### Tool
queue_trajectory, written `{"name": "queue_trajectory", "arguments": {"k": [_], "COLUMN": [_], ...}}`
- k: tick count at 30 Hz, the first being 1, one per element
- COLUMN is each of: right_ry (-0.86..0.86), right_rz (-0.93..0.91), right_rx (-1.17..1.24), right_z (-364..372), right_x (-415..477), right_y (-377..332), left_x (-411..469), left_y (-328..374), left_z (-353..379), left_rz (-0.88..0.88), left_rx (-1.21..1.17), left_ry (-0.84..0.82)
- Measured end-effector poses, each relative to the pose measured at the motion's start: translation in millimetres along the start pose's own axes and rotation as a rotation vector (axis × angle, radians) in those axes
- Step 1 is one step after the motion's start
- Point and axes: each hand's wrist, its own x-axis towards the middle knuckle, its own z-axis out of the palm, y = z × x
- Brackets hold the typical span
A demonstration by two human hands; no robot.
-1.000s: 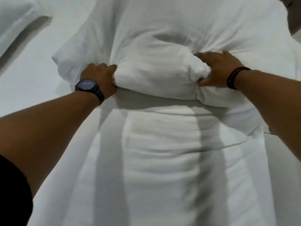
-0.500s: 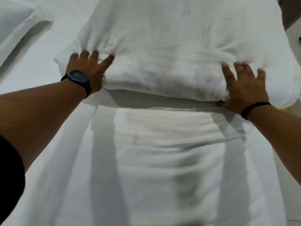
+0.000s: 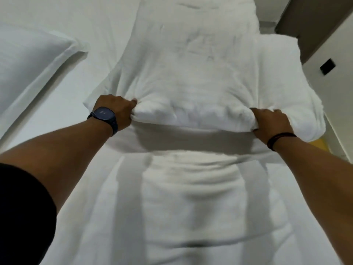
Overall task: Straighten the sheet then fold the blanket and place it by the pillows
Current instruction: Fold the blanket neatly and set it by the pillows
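Note:
A thick white blanket (image 3: pixel 193 69) lies in a long strip down the middle of the bed, its far part doubled over into a fat fold. My left hand (image 3: pixel 115 109), with a dark watch on the wrist, is clenched on the left end of that fold's near edge. On the right end of the same edge my right hand (image 3: pixel 271 123) is closed, a dark band around its wrist. The fold's edge is lifted a little and casts a shadow on the blanket layer (image 3: pixel 191 197) below. A white pillow (image 3: pixel 28 62) lies at the left on the white sheet (image 3: pixel 99 35).
The bed's right edge runs beside a pale wall (image 3: pixel 338 88) with a small black square on it. A yellow patch (image 3: pixel 321 144) shows below the blanket's right corner. Bare sheet lies between the pillow and the blanket.
Half a second ago both hands lay flat with fingers spread on the fold. Now both are clenched on its near edge, which is bunched and slightly raised.

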Motion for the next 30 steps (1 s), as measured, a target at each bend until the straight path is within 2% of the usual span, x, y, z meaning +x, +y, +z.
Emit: {"name": "queue_trajectory", "arguments": {"k": [8,19,25,30], "right_ry": [-0.148,-0.395,-0.446,-0.45], "right_rz": [-0.047,-0.229,-0.268,-0.224], "right_rx": [0.035,-0.05,-0.032,-0.017], "right_z": [-42,-180,-231,-248], "right_x": [-105,-273,-285,-238], "right_y": [-10,-4,1,1], "left_x": [-124,-361,-387,-340], "left_y": [14,41,35,8], "left_z": [-19,-112,-153,-182], "left_rz": [-0.046,-0.108,-0.129,-0.154], "left_rx": [0.021,-0.154,-0.183,-0.204], "left_ry": [-0.059,-0.175,-0.323,-0.39]}}
